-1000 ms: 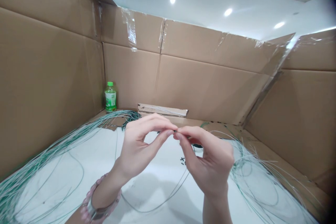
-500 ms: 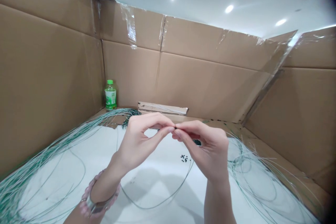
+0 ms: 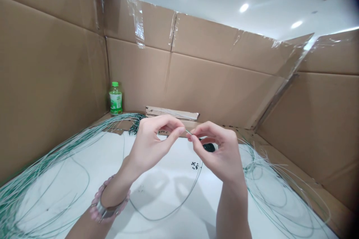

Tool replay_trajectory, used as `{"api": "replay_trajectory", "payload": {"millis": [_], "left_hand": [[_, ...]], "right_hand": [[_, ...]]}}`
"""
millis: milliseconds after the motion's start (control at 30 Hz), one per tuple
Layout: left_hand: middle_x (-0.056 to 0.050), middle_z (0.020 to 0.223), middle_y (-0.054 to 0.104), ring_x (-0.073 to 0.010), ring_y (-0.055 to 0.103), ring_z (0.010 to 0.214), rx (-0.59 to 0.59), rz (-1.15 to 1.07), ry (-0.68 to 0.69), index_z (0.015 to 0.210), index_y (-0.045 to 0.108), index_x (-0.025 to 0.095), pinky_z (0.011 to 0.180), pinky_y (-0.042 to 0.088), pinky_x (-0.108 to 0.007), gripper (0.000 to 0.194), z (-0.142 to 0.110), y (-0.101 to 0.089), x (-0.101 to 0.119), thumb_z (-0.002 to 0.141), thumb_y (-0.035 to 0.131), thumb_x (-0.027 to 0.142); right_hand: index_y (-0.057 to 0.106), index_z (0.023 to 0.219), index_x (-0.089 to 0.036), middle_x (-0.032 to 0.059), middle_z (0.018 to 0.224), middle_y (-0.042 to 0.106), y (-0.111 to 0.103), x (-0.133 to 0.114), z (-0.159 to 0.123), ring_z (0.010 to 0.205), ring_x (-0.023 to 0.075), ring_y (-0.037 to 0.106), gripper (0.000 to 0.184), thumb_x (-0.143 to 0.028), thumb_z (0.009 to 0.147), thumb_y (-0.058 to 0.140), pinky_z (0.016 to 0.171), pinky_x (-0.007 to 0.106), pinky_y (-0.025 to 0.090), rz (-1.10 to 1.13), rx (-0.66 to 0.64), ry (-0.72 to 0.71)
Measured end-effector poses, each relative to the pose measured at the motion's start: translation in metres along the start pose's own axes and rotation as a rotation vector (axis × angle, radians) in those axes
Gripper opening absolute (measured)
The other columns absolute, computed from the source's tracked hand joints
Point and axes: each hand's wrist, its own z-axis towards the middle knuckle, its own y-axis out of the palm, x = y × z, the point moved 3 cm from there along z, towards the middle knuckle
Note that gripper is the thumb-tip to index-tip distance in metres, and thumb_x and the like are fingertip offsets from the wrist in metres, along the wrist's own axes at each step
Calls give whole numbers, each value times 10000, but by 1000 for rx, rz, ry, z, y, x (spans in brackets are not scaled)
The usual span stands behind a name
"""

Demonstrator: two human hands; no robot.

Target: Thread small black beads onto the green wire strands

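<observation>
Both hands are raised in front of me, each in a pinch. A short stretch of thin green wire [image 3: 188, 132] shows between their fingertips. My left hand [image 3: 153, 145], with a pink bead bracelet [image 3: 108, 209] on its wrist, grips one side of it between thumb and forefinger. My right hand [image 3: 220, 153] pinches the other side, a small gap away. Wire also hangs in a loose loop below the hands and passes behind the left wrist. Small black pieces [image 3: 194, 165] lie on the white surface below, and a dark pile [image 3: 209, 147] is partly hidden behind the right hand.
A thick bundle of green and white wires [image 3: 56, 157] runs along the left side. More loose wire coils [image 3: 269, 183] lie on the right. Cardboard walls [image 3: 218, 86] enclose the white surface [image 3: 106, 157]. A green bottle [image 3: 115, 99] stands in the back left corner beyond a cardboard strip [image 3: 172, 114].
My fingertips, which met around a tiny dark spot, have moved slightly apart, and green wire now shows between them. The view has shifted a little.
</observation>
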Motion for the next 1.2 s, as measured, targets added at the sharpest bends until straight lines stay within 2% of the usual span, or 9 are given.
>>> {"api": "replay_trajectory", "payload": {"millis": [100,167,333,467,667,1100,1200], "left_hand": [[2,651,659,-92,592,597,3,-22,-28,692,635,160,581,497,-182,78,0,1,-2,769,626,155],[3,663,664,-89,601,613,-19,-69,-54,702,645,159,597,502,-174,75,0,3,-4,774,624,158],[7,683,684,-78,636,647,-153,-324,-199,756,681,168,610,506,-142,77,3,7,-13,794,625,204],[6,657,678,-72,635,620,-198,-489,-324,747,688,162,593,499,-132,92,7,7,-25,789,642,229],[9,624,659,-72,622,608,-280,-643,-339,742,690,164,604,499,-146,103,8,14,-34,770,671,261],[9,631,641,-68,602,610,-286,-584,-315,720,660,150,613,494,-154,113,6,19,-31,776,658,248],[-4,670,651,-89,611,634,-246,-504,-301,729,647,147,634,504,-184,143,9,23,-40,773,653,283]], "right_hand": [[634,768,-178,-13,719,673,-1,0,1,651,104,637,62,-131,731,617,578,199,550,-19,-67,16],[649,791,-183,-10,746,686,-1,0,2,666,100,639,54,-153,753,624,595,194,548,4,-47,12],[632,758,-189,-25,705,668,1,2,2,653,80,627,72,-153,803,590,610,170,527,58,-33,36],[597,750,-189,-43,692,641,1,2,1,646,59,608,90,-112,791,577,608,137,511,80,-67,55],[582,742,-184,-44,690,630,1,1,2,631,51,594,80,-126,797,572,596,128,506,98,-89,58],[561,758,-180,-38,699,614,2,-1,0,640,54,588,89,-162,843,538,586,145,500,53,-108,56],[536,767,-179,-41,695,583,-3,4,-2,630,47,567,93,-171,859,520,576,138,484,35,-112,59]]}}
